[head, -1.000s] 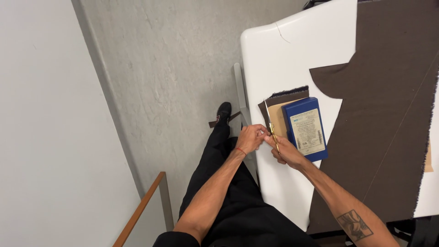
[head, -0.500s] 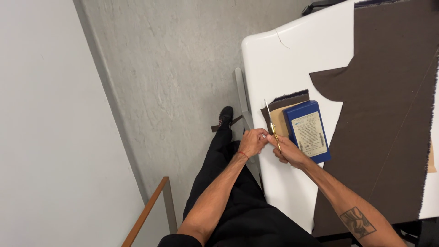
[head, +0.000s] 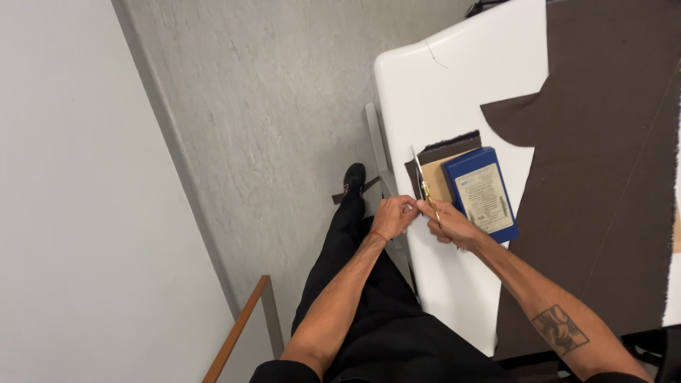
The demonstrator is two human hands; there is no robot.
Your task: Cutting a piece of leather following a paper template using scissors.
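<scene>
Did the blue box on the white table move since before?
No. The blue box lies as before on the tan and brown pieces near the white table edge; only the camera view shifted slightly.

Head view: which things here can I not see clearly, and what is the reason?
- Slim gold tool, head view: its lower end is hidden inside the right hand; too small to identify.
- What the left hand pinches: hidden by its fingers.
- Tan sheet: mostly covered by the blue box.
- Brown fabric: cut off by the picture's edge.
</scene>
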